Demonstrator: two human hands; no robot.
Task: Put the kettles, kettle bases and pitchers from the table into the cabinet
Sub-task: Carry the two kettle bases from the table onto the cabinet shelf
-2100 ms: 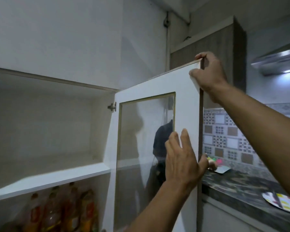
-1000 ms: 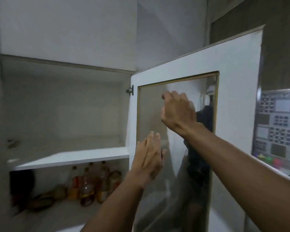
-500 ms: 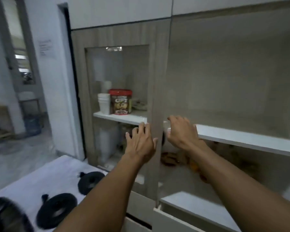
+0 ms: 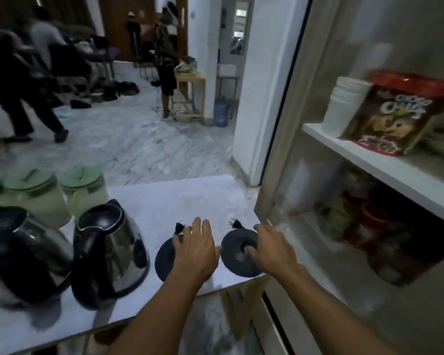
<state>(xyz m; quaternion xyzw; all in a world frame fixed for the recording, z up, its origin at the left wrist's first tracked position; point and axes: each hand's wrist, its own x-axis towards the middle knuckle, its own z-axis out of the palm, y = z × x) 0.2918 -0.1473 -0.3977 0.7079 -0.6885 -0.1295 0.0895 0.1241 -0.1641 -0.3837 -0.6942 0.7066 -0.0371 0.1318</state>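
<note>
Two round black kettle bases lie on the white table (image 4: pixel 180 198), each with a plug at its far side. My left hand (image 4: pixel 196 249) hovers over the left base (image 4: pixel 164 260) with fingers spread. With its fingertips at the centre of the right base (image 4: pixel 235 248), my right hand (image 4: pixel 272 249) is open too. Two steel kettles with black handles stand at the left, one close (image 4: pixel 113 249) and one at the frame's edge (image 4: pixel 18 254). Green-lidded pitchers (image 4: pixel 34 193) stand behind them.
At the right, a cabinet shelf (image 4: pixel 369 160) holds a stack of white cups (image 4: pixel 344 103) and a red-lidded cereal tub (image 4: pixel 395 114), with jars below. Beyond the table, several people (image 4: pixel 164 62) stand on the marble floor. A water bottle (image 4: pixel 221 111) sits by a wooden stand.
My view has swung down and left from the open upper cabinet to the table. Both hands have dropped from the cabinet door to just over the two kettle bases.
</note>
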